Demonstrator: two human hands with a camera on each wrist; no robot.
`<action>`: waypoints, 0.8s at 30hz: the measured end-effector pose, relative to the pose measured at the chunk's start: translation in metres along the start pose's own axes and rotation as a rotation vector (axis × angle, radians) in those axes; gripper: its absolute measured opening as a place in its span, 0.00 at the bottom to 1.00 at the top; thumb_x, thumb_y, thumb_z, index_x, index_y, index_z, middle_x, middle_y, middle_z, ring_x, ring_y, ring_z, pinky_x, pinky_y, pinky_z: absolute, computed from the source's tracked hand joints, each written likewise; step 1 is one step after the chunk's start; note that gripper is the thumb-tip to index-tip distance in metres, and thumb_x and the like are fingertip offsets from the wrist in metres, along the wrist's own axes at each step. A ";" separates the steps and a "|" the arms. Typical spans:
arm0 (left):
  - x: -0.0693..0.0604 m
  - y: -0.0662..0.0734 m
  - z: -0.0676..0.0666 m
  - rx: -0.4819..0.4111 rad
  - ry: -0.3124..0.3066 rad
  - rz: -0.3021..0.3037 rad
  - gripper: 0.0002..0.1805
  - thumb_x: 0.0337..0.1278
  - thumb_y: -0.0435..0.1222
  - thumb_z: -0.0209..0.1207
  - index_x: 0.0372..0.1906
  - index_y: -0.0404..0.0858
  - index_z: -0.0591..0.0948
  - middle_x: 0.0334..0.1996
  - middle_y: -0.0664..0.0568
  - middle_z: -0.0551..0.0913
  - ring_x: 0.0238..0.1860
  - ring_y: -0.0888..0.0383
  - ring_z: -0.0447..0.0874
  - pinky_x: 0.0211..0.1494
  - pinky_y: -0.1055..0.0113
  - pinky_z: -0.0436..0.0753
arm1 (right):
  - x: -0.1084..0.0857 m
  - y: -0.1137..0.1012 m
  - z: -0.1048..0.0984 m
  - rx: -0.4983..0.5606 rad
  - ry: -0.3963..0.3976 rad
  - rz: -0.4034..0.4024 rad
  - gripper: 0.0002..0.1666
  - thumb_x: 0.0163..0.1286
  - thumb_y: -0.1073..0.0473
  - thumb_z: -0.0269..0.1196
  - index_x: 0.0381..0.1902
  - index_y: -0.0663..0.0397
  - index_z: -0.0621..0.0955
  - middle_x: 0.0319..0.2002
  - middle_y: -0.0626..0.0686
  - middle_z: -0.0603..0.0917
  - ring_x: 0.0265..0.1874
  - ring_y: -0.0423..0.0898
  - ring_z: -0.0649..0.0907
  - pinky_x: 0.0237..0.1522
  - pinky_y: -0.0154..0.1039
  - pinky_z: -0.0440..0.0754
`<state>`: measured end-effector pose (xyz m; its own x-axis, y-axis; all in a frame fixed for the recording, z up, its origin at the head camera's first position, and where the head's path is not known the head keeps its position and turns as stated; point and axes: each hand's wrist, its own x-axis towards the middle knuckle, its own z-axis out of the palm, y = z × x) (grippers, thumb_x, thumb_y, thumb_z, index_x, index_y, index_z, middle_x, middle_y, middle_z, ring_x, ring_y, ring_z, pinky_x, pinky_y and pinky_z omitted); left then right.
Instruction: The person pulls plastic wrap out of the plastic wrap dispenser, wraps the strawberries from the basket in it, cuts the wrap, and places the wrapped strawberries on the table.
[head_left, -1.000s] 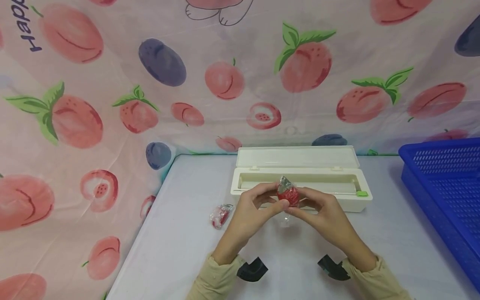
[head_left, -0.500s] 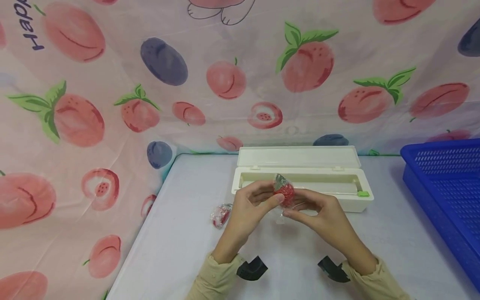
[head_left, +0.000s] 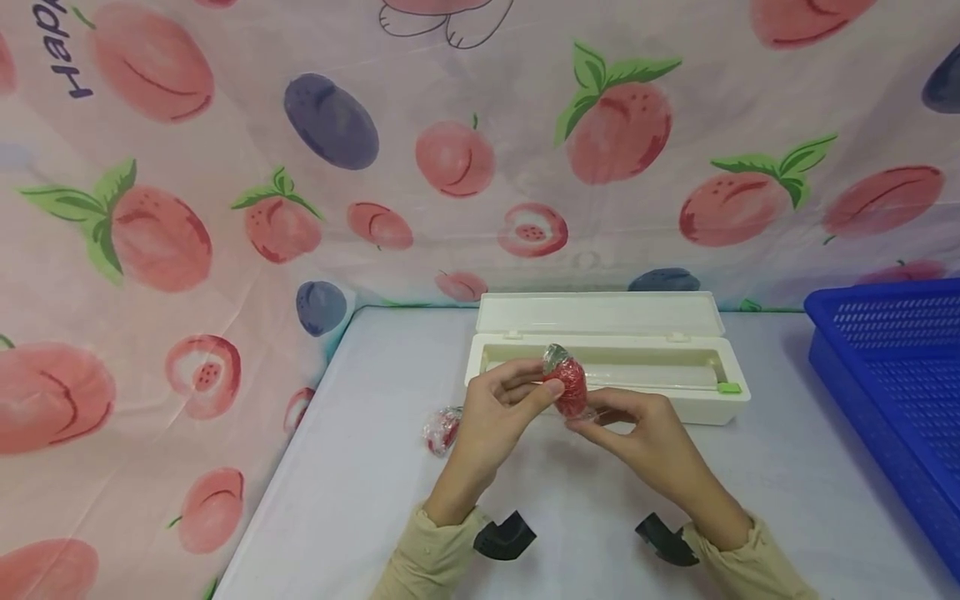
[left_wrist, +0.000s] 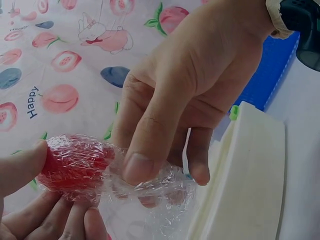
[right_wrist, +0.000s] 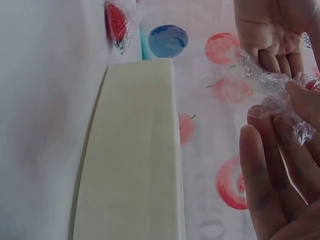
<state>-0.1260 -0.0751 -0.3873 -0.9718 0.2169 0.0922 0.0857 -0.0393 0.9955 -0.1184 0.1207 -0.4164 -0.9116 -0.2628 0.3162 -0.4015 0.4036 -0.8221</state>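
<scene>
A red strawberry (head_left: pixel 570 390) wrapped in clear cling film is held above the table, its greenish top tipped up and left in the head view. My left hand (head_left: pixel 491 417) pinches its body between thumb and fingers. At its lower end, my right hand (head_left: pixel 637 425) pinches the gathered loose film (left_wrist: pixel 165 190) between thumb and fingers. The film looks crumpled and twisted in both wrist views. Left of my left hand, a second film-wrapped red piece (head_left: pixel 440 431) lies on the table, partly hidden by that hand.
Behind the hands stands a long white cling film dispenser box (head_left: pixel 705 407) with its lid (head_left: pixel 600 314) up and a green slider (head_left: pixel 729 387) on its front edge. A blue plastic basket (head_left: pixel 862 375) stands at the right. A fruit-print cloth (head_left: pixel 480 225) hangs behind the table.
The strawberry has shifted slightly left and turned in my left fingers. My right fingers have moved down to its lower end and gathered the film tail that hung below.
</scene>
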 end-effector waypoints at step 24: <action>-0.002 0.004 -0.001 -0.035 -0.099 -0.041 0.19 0.61 0.34 0.66 0.56 0.32 0.81 0.48 0.40 0.86 0.45 0.58 0.88 0.53 0.59 0.86 | 0.002 0.012 -0.005 0.129 0.056 -0.056 0.14 0.62 0.73 0.67 0.45 0.58 0.86 0.42 0.52 0.88 0.41 0.36 0.86 0.43 0.30 0.86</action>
<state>-0.1237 -0.0763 -0.3839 -0.9478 0.3139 0.0551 0.0372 -0.0626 0.9973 -0.1255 0.1296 -0.4232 -0.8931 -0.2314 0.3859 -0.4403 0.2730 -0.8554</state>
